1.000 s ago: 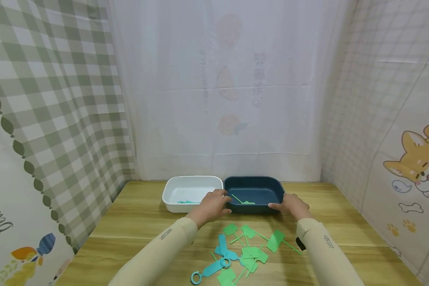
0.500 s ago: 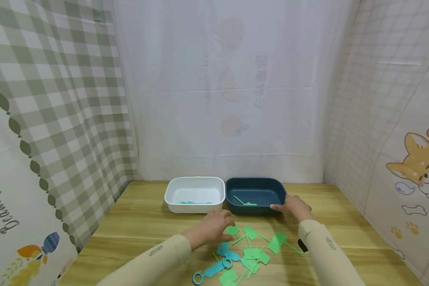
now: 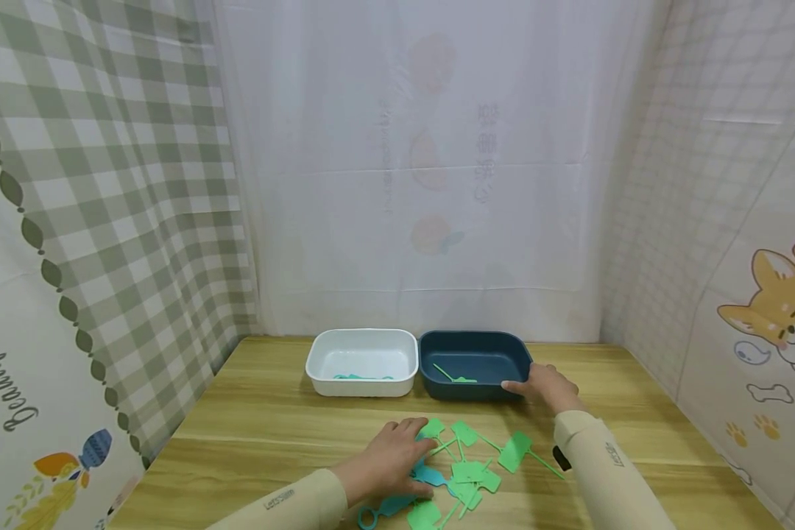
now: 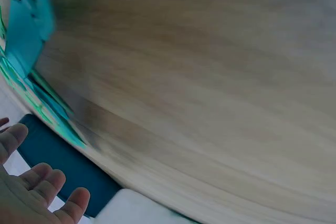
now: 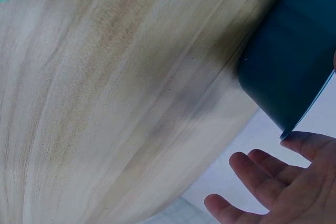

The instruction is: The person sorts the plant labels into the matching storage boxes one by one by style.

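left hand (image 4: 31,198), blue pieces (image 4: 25,35), green pieces (image 4: 69,134) on wooden table (image 4: 184,77), navy box (image 4: 71,163) beside white box (image 4: 136,211)

Wood-grain tabletop (image 3: 258,419) under white tray (image 3: 361,389), navy tray (image 3: 467,392), green tags (image 3: 515,452) and blue strips (image 3: 396,505).

A wooden table (image 3: 271,434), yellowish-brown with darker grain streaks, forms the work surface. Behind the table hangs a pale white cloth (image 3: 344,221), crossed by horizontal creases and bearing a faint orange-fruit print (image 3: 432,234) and pale characters (image 3: 483,154). To the table's left, a green-and-white checked cloth (image 3: 146,184) falls in soft folds; its leaf-shaped trim (image 3: 51,274) slants down toward the table, beside a white area with the lettering "Beautiful" and coloured leaves (image 3: 73,471). To the table's right hangs a white cloth with a faint grid (image 3: 669,221), printed with a sleepy orange dog (image 3: 778,302), bone and paw prints. Soft, even light covers the table.
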Demonstrator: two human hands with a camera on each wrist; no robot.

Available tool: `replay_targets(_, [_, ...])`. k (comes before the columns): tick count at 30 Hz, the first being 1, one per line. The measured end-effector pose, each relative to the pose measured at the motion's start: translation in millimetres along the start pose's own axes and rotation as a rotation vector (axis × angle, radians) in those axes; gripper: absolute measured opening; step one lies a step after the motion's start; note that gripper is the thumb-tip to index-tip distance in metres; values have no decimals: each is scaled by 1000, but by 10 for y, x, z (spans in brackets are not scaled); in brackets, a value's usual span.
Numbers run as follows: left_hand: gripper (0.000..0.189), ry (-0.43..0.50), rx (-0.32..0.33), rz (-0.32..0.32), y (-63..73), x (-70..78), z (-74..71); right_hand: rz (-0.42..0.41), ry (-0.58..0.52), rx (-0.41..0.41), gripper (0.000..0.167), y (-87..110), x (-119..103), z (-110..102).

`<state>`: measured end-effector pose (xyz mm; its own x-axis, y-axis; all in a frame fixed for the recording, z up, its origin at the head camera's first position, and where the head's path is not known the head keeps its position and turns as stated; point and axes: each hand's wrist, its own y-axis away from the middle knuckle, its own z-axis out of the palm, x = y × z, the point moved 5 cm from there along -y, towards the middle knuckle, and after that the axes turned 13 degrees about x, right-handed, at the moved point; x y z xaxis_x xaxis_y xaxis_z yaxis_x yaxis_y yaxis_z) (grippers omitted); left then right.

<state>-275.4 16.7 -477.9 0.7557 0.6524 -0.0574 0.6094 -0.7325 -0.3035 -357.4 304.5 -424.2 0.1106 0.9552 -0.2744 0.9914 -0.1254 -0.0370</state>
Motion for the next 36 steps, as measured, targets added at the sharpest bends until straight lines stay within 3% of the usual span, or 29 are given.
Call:
replay_targets(8, [59,68,8,-112,183,-290,-57,-13,-3,13,92,-5,12,16])
replay_targets(17, [50,48,59,-216,332,-630,-29,-16,-18,23,93,26,0,-8])
replay_targets(22, [57,53,25,-211,355,-655,-12,-14,-20,21,94,40,-8,-21])
replay_targets(36, [27,10,31,-157,348,-620,30,-15,-24,25,90,46,-31,-42])
